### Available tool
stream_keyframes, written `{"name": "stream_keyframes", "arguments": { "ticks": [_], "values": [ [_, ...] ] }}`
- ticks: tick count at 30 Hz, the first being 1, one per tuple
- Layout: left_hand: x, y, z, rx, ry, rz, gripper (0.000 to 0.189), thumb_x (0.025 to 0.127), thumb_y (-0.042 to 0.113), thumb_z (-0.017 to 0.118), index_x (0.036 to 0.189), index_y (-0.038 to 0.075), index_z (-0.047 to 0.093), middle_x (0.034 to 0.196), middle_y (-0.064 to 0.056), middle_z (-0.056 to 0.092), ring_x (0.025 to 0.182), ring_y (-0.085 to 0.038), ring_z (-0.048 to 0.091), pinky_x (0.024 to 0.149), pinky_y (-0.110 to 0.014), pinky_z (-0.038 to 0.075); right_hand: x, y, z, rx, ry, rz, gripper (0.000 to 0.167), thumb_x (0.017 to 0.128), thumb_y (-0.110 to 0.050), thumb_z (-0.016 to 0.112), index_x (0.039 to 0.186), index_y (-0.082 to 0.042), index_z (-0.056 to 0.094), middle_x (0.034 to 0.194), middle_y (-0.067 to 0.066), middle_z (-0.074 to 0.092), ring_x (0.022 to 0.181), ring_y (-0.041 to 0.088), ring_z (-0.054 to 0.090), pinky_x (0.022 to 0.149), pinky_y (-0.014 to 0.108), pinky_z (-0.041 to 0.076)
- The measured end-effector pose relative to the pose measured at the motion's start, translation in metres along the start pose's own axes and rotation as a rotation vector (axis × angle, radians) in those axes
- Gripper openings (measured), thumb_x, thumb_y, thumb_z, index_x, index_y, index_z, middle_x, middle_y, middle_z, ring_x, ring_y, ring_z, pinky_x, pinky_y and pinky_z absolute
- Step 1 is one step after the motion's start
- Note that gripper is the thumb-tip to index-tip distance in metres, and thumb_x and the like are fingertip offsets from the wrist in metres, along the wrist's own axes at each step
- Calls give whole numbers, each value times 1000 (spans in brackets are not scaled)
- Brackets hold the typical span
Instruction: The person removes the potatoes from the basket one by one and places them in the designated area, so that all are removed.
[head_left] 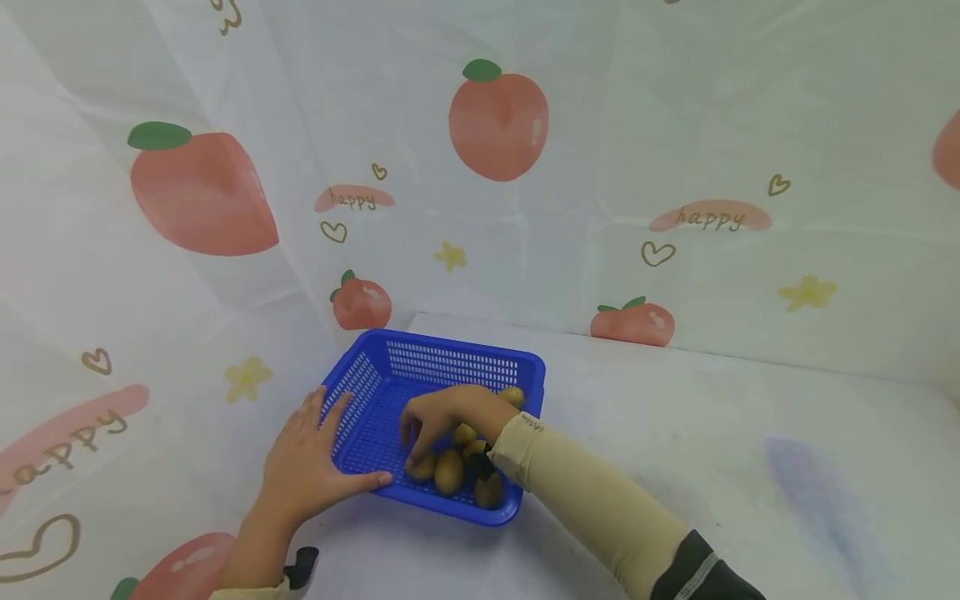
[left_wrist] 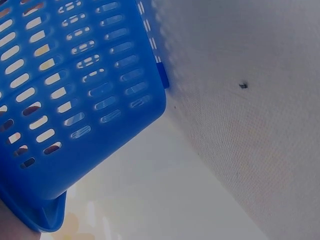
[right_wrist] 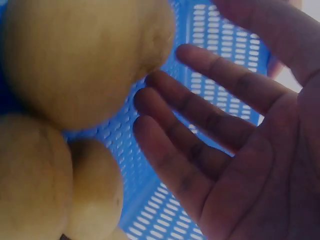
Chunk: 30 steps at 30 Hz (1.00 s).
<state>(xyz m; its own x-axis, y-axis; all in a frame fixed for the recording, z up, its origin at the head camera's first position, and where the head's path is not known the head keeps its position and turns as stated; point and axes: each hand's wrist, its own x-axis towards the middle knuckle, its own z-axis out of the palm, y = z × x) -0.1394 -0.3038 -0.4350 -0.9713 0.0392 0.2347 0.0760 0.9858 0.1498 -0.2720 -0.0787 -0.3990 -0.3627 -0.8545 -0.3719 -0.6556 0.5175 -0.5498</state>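
Note:
A blue plastic basket [head_left: 442, 502] with slotted walls holds several yellow-brown potatoes [head_left: 448, 472], grouped toward its right and near side. My left hand [head_left: 306, 467] rests on the basket's left near corner, fingers spread along the left rim and thumb lying over the near rim. Reaching into the basket from the right, my right hand [head_left: 442, 414] points its fingers down beside the potatoes. The right wrist view shows its fingers [right_wrist: 172, 150] loosely extended close to a large potato [right_wrist: 80, 60], with nothing gripped. Part of the potatoes is hidden under the right forearm.
A white surface [head_left: 675, 433] lies under the basket and extends to the right. Behind and to the left hangs a pale sheet [head_left: 570, 217] printed with fruit, hearts and stars, close to the basket's left side.

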Motion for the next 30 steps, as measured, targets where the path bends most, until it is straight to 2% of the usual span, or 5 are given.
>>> {"name": "stream_keyframes", "arguments": {
  "ticks": [7, 15, 17, 23, 30],
  "values": [
    [-1, 0, 1, 0, 8, 4, 138, 64, 94, 72, 165, 7, 35, 170, -34, 25, 156, -55, 28, 123, -74, 30, 6, -2, 5, -13, -22, -2, 29, 91, -37, 85, 114, -21, 78, 111, -4, 75, 103, 9, 68, 93, 29, 59],
    [-2, 2, 2, -7, -4, -7, 138, 65, 94, 72, 166, 8, 34, 171, -33, 24, 157, -55, 26, 125, -73, 27, 4, -6, 6, -11, -68, 87, 21, 90, -34, 86, 108, -28, 77, 111, -8, 73, 108, 12, 67, 100, 35, 57],
    [-2, 2, 2, -6, -5, -10, 138, 65, 94, 71, 166, 8, 33, 171, -33, 24, 157, -55, 25, 126, -73, 27, 1, -9, 7, 0, -56, 129, 18, 90, -33, 86, 105, -31, 76, 110, -8, 72, 107, 14, 66, 97, 37, 58],
    [-1, 3, 0, -5, -4, -13, 138, 65, 94, 72, 166, 8, 34, 171, -33, 24, 157, -55, 25, 125, -73, 27, -14, -26, 14, 53, 52, 356, 22, 79, -35, 91, 91, -44, 74, 100, -10, 68, 97, 23, 63, 76, 47, 56],
    [-1, 3, -1, 2, 3, -7, 138, 65, 93, 72, 165, 7, 35, 171, -33, 25, 157, -55, 26, 125, -73, 27, -20, -38, 13, -38, 36, 370, 21, 81, -34, 88, 90, -46, 73, 96, -14, 69, 96, 24, 63, 81, 56, 47]
  ]
}}
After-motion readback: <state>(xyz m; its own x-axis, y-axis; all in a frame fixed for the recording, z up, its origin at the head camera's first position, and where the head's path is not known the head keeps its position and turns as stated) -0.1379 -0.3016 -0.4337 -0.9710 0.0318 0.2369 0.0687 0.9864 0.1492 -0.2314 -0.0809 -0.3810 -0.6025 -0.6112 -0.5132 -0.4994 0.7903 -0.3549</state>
